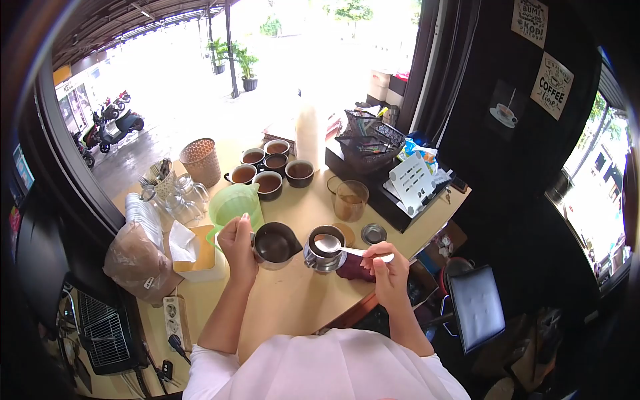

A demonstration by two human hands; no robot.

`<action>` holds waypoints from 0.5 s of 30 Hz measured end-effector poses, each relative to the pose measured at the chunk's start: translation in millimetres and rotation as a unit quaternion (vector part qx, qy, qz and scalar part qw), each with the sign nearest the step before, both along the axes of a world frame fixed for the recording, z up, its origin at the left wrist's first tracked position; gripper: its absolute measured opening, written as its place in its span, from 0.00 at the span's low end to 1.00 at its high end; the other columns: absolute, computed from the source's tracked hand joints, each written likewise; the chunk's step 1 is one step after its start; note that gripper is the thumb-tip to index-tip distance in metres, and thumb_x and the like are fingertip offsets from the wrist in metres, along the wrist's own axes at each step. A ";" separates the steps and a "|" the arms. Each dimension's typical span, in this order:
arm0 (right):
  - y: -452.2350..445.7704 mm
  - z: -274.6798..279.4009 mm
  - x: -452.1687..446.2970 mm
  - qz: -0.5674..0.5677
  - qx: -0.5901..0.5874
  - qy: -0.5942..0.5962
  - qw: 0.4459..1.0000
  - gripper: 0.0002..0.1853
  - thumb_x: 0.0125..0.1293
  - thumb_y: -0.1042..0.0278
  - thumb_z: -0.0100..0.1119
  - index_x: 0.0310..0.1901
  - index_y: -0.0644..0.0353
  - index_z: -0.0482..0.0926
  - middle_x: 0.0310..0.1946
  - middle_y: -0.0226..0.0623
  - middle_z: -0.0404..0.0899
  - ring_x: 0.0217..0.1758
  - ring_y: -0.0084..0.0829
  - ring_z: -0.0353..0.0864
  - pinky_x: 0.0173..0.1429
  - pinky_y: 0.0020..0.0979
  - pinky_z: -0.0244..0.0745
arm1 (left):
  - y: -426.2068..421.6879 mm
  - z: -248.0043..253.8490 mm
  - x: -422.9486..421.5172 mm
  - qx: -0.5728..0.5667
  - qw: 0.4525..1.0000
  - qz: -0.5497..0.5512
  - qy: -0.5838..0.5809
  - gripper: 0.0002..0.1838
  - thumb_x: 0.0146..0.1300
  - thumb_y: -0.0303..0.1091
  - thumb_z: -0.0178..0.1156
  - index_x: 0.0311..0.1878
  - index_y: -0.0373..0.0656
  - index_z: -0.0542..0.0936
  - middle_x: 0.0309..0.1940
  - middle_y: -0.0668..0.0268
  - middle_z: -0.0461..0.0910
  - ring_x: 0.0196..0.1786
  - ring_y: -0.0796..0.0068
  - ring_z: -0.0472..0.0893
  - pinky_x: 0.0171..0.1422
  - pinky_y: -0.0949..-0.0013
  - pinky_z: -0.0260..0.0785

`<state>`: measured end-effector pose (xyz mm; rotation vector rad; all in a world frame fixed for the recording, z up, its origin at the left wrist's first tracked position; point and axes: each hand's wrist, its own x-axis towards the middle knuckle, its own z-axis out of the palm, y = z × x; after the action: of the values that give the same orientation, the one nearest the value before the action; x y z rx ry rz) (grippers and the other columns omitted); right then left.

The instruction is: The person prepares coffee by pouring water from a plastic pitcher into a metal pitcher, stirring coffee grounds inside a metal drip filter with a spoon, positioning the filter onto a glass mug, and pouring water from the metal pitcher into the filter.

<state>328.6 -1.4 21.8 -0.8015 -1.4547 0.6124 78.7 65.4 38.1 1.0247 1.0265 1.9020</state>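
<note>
- silver metal, shiny and rounded, makes the small cup (325, 262), which stands on the table (280, 307) in front of the person; its inside looks dark.
- the right hand (391, 270) is closed, with fingers and thumb pinched on the thin handle of a spoon (355, 251). the smooth oval bowl is over the mouth of the cup; i cannot tell if it carries something.
- the left hand (240, 245) is curled closed around the handle of a pitcher (275, 243), which has a round body, a dark inside and a pointed spout turned toward the cup. i cannot tell if its base touches the wood.
- beside the cup lies a soft, folded maroon cloth (353, 269); behind it, a flat round metal lid (373, 233) and a see-through glass mug (350, 202) with something brown inside.
- near the left hand is a green translucent jug (232, 205), of smooth surface.
- farther back, six round, dark-walled cups with pale rims (269, 185) hold brown liquid, close together.
</note>
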 end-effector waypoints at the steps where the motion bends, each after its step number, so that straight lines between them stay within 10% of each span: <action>1: -0.4 -0.3 0.2 -0.002 -0.002 -0.011 1.000 0.07 0.70 0.72 0.52 0.39 0.68 0.75 0.29 0.35 0.77 0.31 0.22 0.76 0.38 0.22 0.72 | 2.2 4.1 0.6 -0.007 1.000 -0.005 0.016 0.22 0.67 0.30 0.53 0.16 0.48 0.60 0.13 0.79 0.57 0.15 0.91 0.55 0.15 0.78 0.46; 15: -4.3 1.8 0.6 -0.020 -0.022 -0.040 0.999 0.06 0.70 0.75 0.49 0.38 0.69 0.74 0.30 0.37 0.76 0.30 0.23 0.76 0.38 0.22 0.73 | 36.6 34.7 24.7 0.045 0.962 -0.054 0.263 0.21 0.63 0.27 0.57 0.17 0.39 0.59 0.14 0.78 0.53 0.21 0.91 0.52 0.21 0.74 0.43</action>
<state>329.2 -5.6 23.6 -0.8947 -1.4984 0.5897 103.4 102.0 72.8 1.6608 1.1472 1.6333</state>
